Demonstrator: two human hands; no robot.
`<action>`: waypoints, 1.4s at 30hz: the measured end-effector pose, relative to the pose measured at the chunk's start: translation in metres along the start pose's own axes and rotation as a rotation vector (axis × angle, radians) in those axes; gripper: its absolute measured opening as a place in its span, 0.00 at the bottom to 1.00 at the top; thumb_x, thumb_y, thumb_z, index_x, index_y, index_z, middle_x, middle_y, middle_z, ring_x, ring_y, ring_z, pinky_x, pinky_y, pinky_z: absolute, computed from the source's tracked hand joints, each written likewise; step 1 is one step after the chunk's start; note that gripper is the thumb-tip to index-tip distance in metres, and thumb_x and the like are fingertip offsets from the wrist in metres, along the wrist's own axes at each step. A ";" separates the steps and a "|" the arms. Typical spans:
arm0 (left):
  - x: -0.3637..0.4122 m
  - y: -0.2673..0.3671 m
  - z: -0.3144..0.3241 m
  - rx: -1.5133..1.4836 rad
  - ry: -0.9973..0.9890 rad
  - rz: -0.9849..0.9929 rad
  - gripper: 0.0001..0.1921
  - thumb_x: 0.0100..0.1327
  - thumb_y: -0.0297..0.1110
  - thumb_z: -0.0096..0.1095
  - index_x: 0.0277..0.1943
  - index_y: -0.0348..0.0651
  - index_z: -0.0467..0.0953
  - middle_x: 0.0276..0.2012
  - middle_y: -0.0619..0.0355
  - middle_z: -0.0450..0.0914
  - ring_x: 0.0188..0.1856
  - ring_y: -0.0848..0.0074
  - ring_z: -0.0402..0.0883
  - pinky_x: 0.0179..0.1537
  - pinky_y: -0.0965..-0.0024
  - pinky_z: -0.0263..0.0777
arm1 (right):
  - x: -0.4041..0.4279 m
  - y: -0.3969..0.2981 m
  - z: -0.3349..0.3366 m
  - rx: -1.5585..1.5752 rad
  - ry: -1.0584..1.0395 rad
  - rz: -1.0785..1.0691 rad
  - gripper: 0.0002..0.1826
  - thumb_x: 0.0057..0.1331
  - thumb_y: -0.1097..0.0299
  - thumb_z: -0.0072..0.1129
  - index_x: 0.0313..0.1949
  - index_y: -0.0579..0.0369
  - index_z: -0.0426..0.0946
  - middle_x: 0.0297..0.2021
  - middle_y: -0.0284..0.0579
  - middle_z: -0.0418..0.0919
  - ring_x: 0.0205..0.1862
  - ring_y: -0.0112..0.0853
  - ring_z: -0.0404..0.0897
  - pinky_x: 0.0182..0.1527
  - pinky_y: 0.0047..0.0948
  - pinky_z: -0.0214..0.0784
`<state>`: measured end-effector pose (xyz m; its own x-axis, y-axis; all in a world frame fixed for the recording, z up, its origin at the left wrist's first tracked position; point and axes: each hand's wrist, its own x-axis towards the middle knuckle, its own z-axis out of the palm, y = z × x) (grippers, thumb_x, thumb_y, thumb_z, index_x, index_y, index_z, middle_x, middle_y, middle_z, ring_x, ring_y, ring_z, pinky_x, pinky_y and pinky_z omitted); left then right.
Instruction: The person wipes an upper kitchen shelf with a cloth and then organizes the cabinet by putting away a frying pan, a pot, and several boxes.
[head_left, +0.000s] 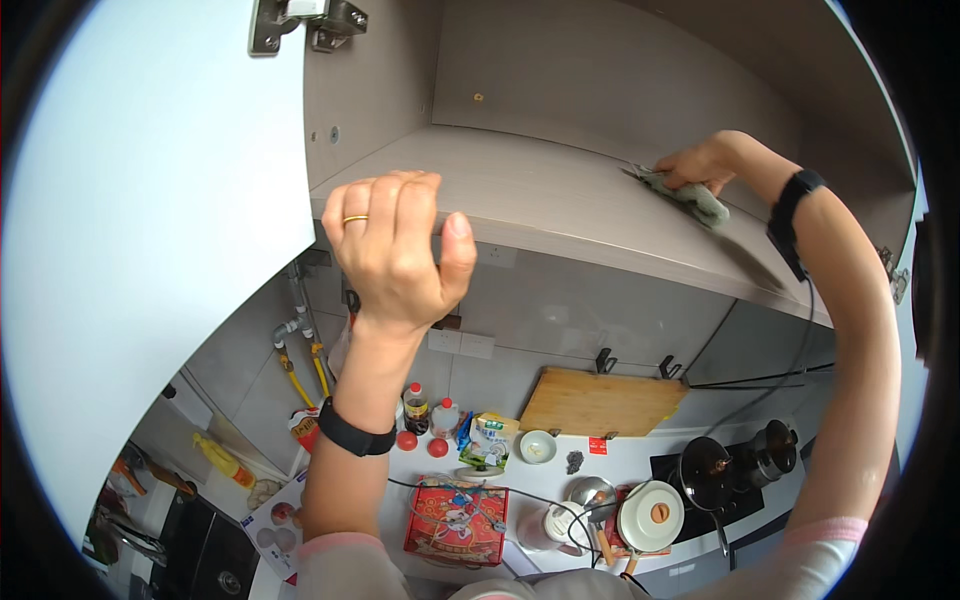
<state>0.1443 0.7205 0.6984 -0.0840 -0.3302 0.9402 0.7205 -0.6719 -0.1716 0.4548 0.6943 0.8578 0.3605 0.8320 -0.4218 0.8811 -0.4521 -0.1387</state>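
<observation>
An open wall cabinet with a wood-grain shelf board (510, 180) fills the upper part of the head view. My right hand (697, 165) reaches inside and presses a grey-green cloth (694, 199) on the board, towards its right side. Part of the cloth is hidden under the fingers. My left hand (397, 247), with a ring on one finger, is curled over the board's front edge at the left. Its fingertips are partly hidden behind that edge. Black bands are around both wrists, and a cable hangs from the right one.
A white cabinet door (165, 187) stands open at left. Below are a cutting board (600, 401), bottles, a bowl (538, 448), a red patterned box (456, 523), a white-lidded pan (650, 517), a dark pan on the hob (705, 472) and a black sink (206, 555).
</observation>
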 end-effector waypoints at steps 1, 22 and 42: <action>0.000 0.003 0.002 -0.015 0.015 -0.008 0.15 0.53 0.41 0.45 0.28 0.37 0.73 0.26 0.56 0.73 0.30 0.69 0.69 0.40 0.68 0.58 | 0.001 -0.007 0.000 0.001 0.013 0.018 0.29 0.60 0.59 0.44 0.61 0.38 0.50 0.61 0.47 0.51 0.62 0.41 0.52 0.58 0.40 0.53; -0.001 0.002 -0.003 -0.071 -0.085 -0.041 0.12 0.52 0.37 0.47 0.31 0.37 0.72 0.29 0.55 0.74 0.34 0.67 0.71 0.44 0.65 0.57 | -0.061 -0.119 0.079 -0.249 0.226 -0.955 0.22 0.64 0.70 0.37 0.59 0.49 0.56 0.57 0.48 0.59 0.58 0.36 0.59 0.58 0.31 0.50; 0.000 0.001 -0.011 -0.003 -0.137 -0.030 0.13 0.55 0.35 0.43 0.34 0.34 0.73 0.31 0.49 0.75 0.36 0.60 0.71 0.42 0.63 0.59 | -0.092 -0.037 0.118 -0.100 0.599 -0.597 0.22 0.65 0.52 0.34 0.42 0.57 0.69 0.32 0.52 0.74 0.38 0.39 0.74 0.41 0.38 0.65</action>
<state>0.1378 0.7128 0.6948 -0.0104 -0.2168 0.9762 0.7173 -0.6818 -0.1437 0.3526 0.5963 0.7958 -0.0966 0.9644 0.2463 0.9877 0.1234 -0.0957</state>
